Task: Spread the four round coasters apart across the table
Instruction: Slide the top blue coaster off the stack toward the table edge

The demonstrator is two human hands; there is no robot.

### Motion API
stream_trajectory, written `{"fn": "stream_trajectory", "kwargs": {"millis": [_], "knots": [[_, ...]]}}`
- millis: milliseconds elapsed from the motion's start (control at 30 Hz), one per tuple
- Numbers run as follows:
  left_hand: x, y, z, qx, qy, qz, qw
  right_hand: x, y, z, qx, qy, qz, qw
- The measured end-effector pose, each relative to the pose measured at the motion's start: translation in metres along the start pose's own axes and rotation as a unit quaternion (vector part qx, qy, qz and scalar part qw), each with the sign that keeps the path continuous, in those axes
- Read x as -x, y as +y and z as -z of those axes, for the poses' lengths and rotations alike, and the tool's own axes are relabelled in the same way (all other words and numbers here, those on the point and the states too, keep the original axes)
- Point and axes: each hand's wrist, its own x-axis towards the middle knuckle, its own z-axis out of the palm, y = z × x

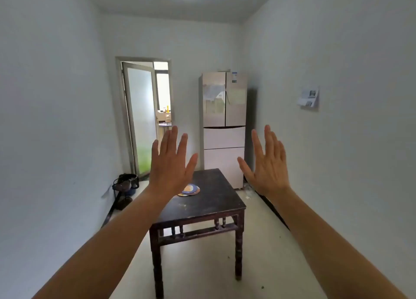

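Presently: round coasters (190, 190), overlapping in one heap, lay left of centre on the dark wooden table (216, 199). Left hand (170, 163) and right hand (267, 163) were raised, splayed, empty. Advised: approach first, then slide coasters singly toward separate corners.

Left hand (170, 163) and right hand (267, 163) raised, fingers spread, empty; coasters (191, 190) overlapping on dark table (209, 206)

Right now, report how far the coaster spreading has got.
Done: nothing. The coasters lie overlapped in one pile on the dark table, partly hidden by the left hand. In hand: nothing; the left hand and right hand are raised open, holding nothing. Left: reach the table and spread all the coasters apart.
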Motion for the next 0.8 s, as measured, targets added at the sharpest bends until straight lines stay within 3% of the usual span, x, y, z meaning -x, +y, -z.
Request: {"fn": "stream_trajectory", "kwargs": {"millis": [167, 367, 533, 800], "knots": [[-0.007, -0.059, -0.081, 0.015, -0.017, 0.032, 0.999, -0.01, -0.019, -0.094, -0.007, -0.037, -0.003, 0.999], [-0.023, -0.158, -0.184, 0.013, -0.114, 0.072, 0.991, -0.038, -0.055, -0.225, -0.025, -0.143, -0.017, 0.989], [-0.057, -0.229, -0.262, -0.001, -0.207, 0.056, 0.977, -0.069, -0.072, -0.31, -0.032, -0.233, -0.028, 0.972], [-0.089, -0.256, -0.41, 0.05, -0.285, 0.086, 0.953, -0.089, -0.043, -0.43, -0.046, -0.289, -0.062, 0.954]]}}
